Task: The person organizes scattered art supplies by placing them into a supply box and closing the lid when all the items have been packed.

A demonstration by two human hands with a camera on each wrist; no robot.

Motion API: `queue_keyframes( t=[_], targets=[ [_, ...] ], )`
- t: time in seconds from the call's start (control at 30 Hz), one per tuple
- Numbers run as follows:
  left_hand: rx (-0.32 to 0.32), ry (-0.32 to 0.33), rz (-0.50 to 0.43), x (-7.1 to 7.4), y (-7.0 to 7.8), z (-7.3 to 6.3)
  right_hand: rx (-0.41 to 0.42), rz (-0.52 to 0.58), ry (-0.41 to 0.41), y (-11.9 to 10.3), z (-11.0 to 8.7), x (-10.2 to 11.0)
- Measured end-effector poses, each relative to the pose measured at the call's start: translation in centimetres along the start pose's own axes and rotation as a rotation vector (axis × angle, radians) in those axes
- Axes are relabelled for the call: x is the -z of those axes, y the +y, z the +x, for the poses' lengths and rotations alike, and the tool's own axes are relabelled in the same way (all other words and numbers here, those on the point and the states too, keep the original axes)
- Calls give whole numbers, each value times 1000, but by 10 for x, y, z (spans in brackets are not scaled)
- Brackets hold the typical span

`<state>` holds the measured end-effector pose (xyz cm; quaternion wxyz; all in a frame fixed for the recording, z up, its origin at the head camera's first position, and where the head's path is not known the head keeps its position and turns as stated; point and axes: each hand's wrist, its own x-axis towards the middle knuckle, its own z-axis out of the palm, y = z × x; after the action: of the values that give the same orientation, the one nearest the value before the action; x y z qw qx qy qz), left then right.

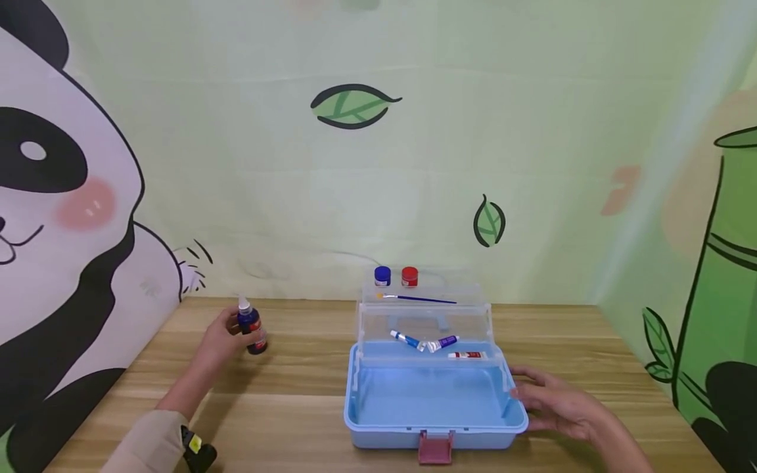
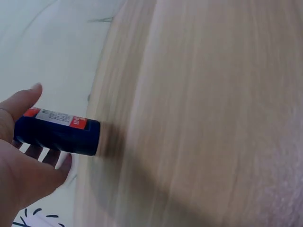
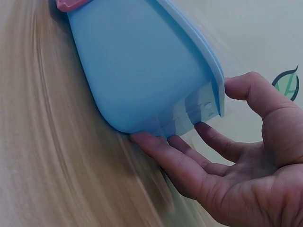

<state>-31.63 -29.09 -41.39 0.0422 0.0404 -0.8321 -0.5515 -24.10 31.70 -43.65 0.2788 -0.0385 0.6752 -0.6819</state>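
My left hand [image 1: 221, 343] holds a small dark blue bottle [image 1: 251, 326] with a white nozzle and a red label, upright at the left of the table. In the left wrist view its thumb is on one side of the bottle and its fingers curl along the other. My right hand [image 1: 562, 404] touches the right end of an open light blue box [image 1: 436, 397] with its fingertips; one digit rests at the rim in the right wrist view. The box has a pink latch [image 1: 435, 448] and clear tiers [image 1: 426, 323] standing raised behind its bare bottom.
On the clear tiers are a blue-lidded jar [image 1: 382, 276], a red-lidded jar [image 1: 409, 277], a paintbrush [image 1: 422, 299], a blue tube [image 1: 407, 340], a purple tube [image 1: 443, 343] and a red-and-white tube [image 1: 467, 355]. A printed backdrop [image 1: 266, 164] rises behind the wooden table [image 1: 301, 381].
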Motion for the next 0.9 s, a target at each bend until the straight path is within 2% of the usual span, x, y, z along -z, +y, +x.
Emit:
queue_keyframes(
  t=[0.23, 0.47, 0.67, 0.9],
  targets=[
    [-22, 84, -46, -10, -7, 4, -4, -4, 4, -2, 1, -1],
    [-13, 122, -35, -13, -4, 7, 4, -18, -9, -2, 1, 1],
    [-35, 135, -36, -14, 3, 11, 17, -14, -1, -3, 1, 2],
    [-17, 98, -56, -17, -4, 4, 26, -14, -17, 2, 0, 0]
  ],
)
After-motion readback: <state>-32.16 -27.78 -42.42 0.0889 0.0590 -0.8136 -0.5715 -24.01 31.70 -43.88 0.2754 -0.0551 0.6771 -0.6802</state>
